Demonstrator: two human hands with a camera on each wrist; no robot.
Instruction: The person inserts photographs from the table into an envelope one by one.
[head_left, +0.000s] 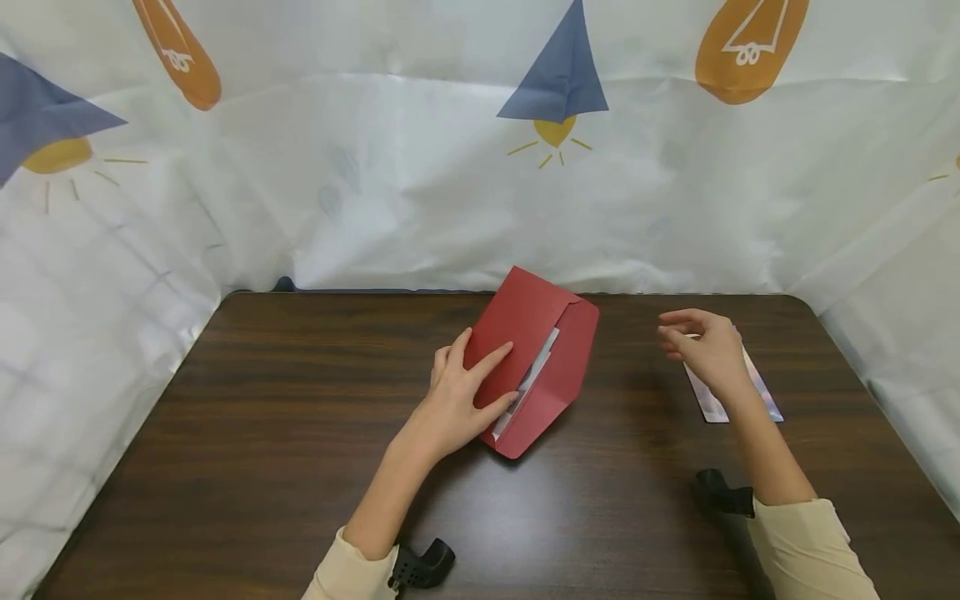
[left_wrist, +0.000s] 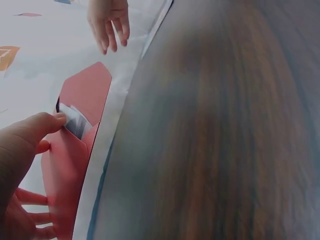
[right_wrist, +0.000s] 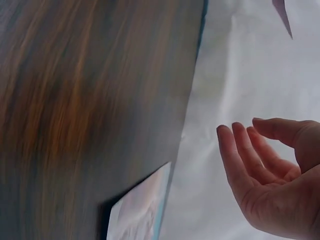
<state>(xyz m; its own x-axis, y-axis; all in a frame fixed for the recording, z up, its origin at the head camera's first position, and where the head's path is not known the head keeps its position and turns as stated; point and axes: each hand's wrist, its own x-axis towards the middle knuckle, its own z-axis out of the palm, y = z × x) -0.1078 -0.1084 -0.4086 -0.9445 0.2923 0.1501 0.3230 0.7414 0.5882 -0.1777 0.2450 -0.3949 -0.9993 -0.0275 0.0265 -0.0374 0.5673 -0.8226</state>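
A red envelope (head_left: 517, 333) is tilted up near the table's far middle, its flap folded open to the right. White papers (head_left: 534, 375) stick out slightly from its pocket. My left hand (head_left: 453, 404) grips the envelope from its left side with fingers spread. In the left wrist view the thumb (left_wrist: 42, 124) lies at the pocket's opening beside the papers. My right hand (head_left: 705, 350) hovers above a pale printed card (head_left: 757, 383), fingers loosely bent with nothing in them. Part of the card is hidden beneath that hand and forearm in the head view.
The dark wooden table (head_left: 262, 433) ends at the back against a white patterned curtain (head_left: 420, 183), which also hangs along both sides. Black wrist mounts (head_left: 423, 567) are strapped near both cream sleeves.
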